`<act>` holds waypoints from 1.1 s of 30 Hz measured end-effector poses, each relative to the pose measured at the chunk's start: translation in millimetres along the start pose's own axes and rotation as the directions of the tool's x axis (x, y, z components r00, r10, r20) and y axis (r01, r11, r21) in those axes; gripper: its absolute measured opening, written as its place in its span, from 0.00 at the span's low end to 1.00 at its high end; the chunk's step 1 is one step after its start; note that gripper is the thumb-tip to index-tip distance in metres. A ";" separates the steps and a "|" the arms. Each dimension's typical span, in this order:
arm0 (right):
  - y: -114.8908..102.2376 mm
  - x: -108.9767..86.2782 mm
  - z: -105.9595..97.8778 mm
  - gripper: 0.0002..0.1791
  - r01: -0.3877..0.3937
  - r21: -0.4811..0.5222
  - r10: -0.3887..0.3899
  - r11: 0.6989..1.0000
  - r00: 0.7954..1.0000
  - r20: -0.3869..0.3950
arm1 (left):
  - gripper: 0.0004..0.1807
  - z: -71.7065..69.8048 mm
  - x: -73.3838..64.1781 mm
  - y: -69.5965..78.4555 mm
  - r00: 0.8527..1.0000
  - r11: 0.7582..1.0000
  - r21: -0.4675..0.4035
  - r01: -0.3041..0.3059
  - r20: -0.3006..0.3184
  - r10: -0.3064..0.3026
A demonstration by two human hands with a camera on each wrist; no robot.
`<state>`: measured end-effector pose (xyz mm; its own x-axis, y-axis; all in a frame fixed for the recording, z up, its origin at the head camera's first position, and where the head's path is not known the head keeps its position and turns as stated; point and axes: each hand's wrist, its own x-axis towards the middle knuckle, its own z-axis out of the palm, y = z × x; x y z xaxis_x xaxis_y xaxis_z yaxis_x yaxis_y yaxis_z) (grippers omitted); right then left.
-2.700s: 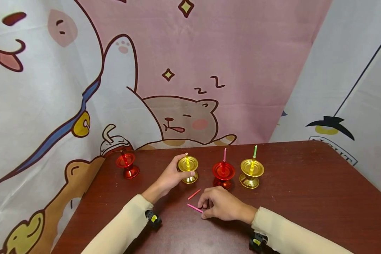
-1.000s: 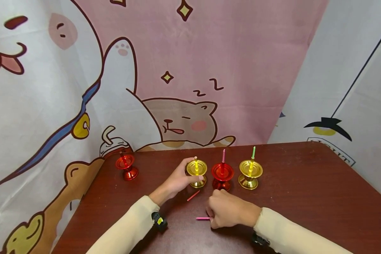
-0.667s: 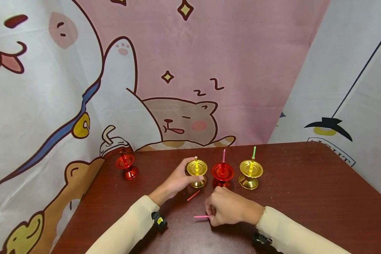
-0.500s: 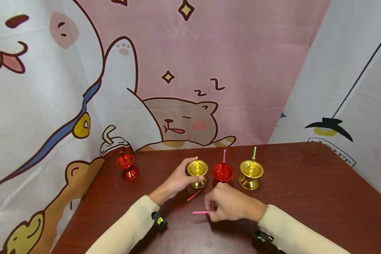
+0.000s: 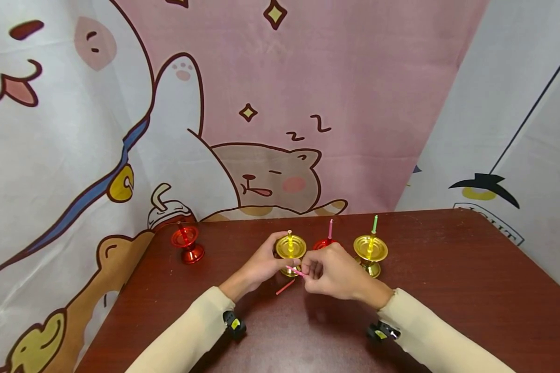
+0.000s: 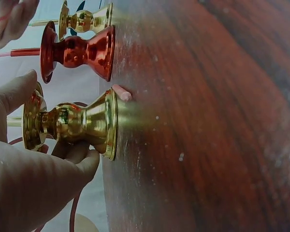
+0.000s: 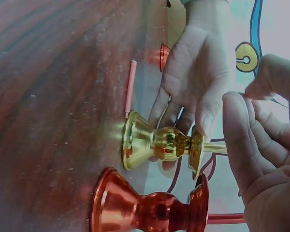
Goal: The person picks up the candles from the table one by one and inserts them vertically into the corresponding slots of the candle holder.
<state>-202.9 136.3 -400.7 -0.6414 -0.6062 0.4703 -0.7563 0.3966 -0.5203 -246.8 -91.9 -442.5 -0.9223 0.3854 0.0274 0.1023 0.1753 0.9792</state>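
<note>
My left hand [image 5: 260, 265] grips a gold candle holder [image 5: 291, 248] standing on the table, thumb at the front of its dish and fingers round the far side; its centre tube holds no candle. My right hand [image 5: 337, 272] pinches a thin pink candle [image 5: 295, 271] between thumb and fingertips, raised in front of the gold holder and tilted, pointing left. In the right wrist view the pinching fingers [image 7: 239, 130] hide the candle. A coral-red candle [image 5: 285, 287] lies on the table before the holder, also seen in the right wrist view near its base.
Just right stands a red holder [image 5: 321, 243] with a pink candle [image 5: 331, 229], partly covered by my right hand. Beyond it is another gold holder [image 5: 371, 248] with a green candle [image 5: 375, 224]. A red holder [image 5: 184, 237] stands far left. A printed curtain [image 5: 378, 103] hangs behind the table.
The right hand has picked the pink candle off the table and carried it forward to the gold holder. Earlier, the left hand shifted that holder rightward toward the red one.
</note>
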 end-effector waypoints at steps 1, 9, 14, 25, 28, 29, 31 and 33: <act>0.5 1.9 0.3 0.11 -0.004 -0.001 0.004 1.000 1.000 -0.016 | 0.41 -0.1 -0.4 0.2 1.000 1.000 -0.004 -0.004 0.001 0.004; 2.3 16.3 2.4 0.08 -0.047 0.050 0.052 0.998 0.992 -0.111 | 0.42 -0.7 -0.3 0.9 1.000 0.999 -0.032 -0.002 0.010 0.003; 4.4 24.1 6.5 0.07 -0.068 0.068 0.079 0.995 0.983 -0.166 | 0.41 -0.8 -1.3 1.0 1.000 0.999 -0.038 -0.002 0.016 0.003; 4.6 39.2 13.6 0.06 -0.082 0.035 0.089 0.996 0.946 -0.310 | 0.41 -1.9 -4.9 3.4 0.998 0.998 -0.058 0.012 0.054 -0.009; 4.5 41.9 16.0 0.05 -0.100 0.018 0.100 0.995 0.932 -0.349 | 0.41 -1.6 -6.3 3.9 0.998 0.998 -0.061 0.014 0.060 -0.010; 4.8 42.7 16.9 0.04 -0.107 0.010 0.103 0.994 0.925 -0.365 | 0.41 -1.5 -6.7 4.1 0.998 0.998 -0.059 0.017 0.059 -0.014; 5.3 44.1 18.6 0.04 -0.115 -0.006 0.104 0.993 0.913 -0.394 | 0.42 -1.4 -7.4 4.1 0.998 0.998 -0.060 0.024 0.062 -0.020; 5.7 45.3 20.2 0.04 -0.124 -0.017 0.105 0.992 0.903 -0.416 | 0.42 -1.4 -7.7 3.9 0.998 0.998 -0.057 0.024 0.064 -0.020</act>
<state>-233.7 97.3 -396.8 -0.7126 -0.2185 0.6667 -0.6733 0.4799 -0.5624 -239.9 -95.4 -438.6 -0.8985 0.4390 -0.0053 0.0590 0.1327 0.9894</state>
